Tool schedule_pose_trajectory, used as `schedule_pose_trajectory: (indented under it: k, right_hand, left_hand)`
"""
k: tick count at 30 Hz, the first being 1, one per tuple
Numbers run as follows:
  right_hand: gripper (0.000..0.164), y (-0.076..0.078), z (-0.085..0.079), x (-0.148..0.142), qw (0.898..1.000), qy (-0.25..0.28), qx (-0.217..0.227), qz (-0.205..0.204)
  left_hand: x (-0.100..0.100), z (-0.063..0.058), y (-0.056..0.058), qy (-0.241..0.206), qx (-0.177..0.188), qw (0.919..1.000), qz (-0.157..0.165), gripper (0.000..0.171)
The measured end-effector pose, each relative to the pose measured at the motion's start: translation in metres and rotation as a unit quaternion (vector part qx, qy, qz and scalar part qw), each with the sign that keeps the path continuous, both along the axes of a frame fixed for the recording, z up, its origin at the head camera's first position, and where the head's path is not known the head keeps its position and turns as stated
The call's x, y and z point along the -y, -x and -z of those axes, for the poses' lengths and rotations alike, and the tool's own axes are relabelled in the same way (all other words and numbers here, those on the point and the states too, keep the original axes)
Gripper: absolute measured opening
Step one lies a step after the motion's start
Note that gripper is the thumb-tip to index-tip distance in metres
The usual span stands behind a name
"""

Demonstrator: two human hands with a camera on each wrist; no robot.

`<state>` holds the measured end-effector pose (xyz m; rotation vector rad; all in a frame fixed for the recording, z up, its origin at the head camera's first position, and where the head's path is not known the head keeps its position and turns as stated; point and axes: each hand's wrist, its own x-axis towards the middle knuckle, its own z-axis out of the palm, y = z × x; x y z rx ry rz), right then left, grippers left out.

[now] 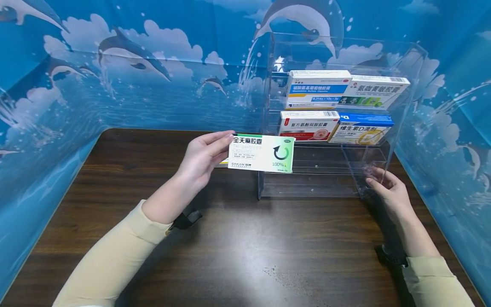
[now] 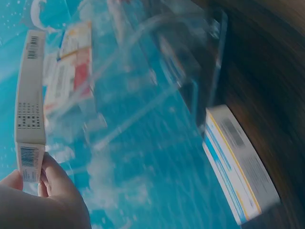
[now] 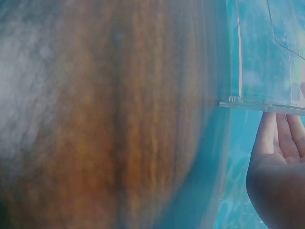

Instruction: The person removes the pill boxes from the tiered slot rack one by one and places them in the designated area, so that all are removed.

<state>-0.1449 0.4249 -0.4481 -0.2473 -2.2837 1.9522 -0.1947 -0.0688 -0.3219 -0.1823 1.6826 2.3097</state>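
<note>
My left hand (image 1: pixel 197 160) pinches a white and green medicine box (image 1: pixel 264 155) by its left end, in front of the left edge of a clear acrylic rack (image 1: pixel 291 189). In the left wrist view the narrow side of this medicine box (image 2: pixel 31 90) stands above the thumb and fingers. My right hand (image 1: pixel 391 192) touches the rack's lower right side panel. The right wrist view shows the fingers (image 3: pixel 268 131) of that hand fairly straight against the outside of the clear panel (image 3: pixel 257 106).
On the rack's upper shelf lean a blue-striped box (image 1: pixel 316 89) and a green-striped box (image 1: pixel 374 91). Below are a red and white box (image 1: pixel 307 125) and a blue and yellow box (image 1: pixel 360 129). Another white box (image 2: pixel 240 162) lies on the dark wooden table (image 1: pixel 230 256), left of the rack.
</note>
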Motion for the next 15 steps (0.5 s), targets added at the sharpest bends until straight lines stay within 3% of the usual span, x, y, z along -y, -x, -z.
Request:
schedule_pose_trajectory:
  k: [3, 10, 15]
  right_hand:
    - [0.029, 0.000, 0.000, 0.000, 1.000, -0.008, 0.000, -0.002]
    - [0.029, 0.000, 0.000, 0.000, 1.000, 0.005, -0.005, -0.003]
    - [0.030, 0.001, 0.002, -0.002, 1.000, 0.001, -0.003, 0.000]
  left_hand:
    - [0.021, 0.001, 0.000, -0.004, 0.004, 0.9999, -0.010, 0.041]
    - [0.071, 0.014, 0.007, -0.017, 0.020, 0.9983, -0.051, 0.007]
    - [0.109, 0.032, 0.015, -0.056, 0.050, 0.9942, -0.077, 0.008]
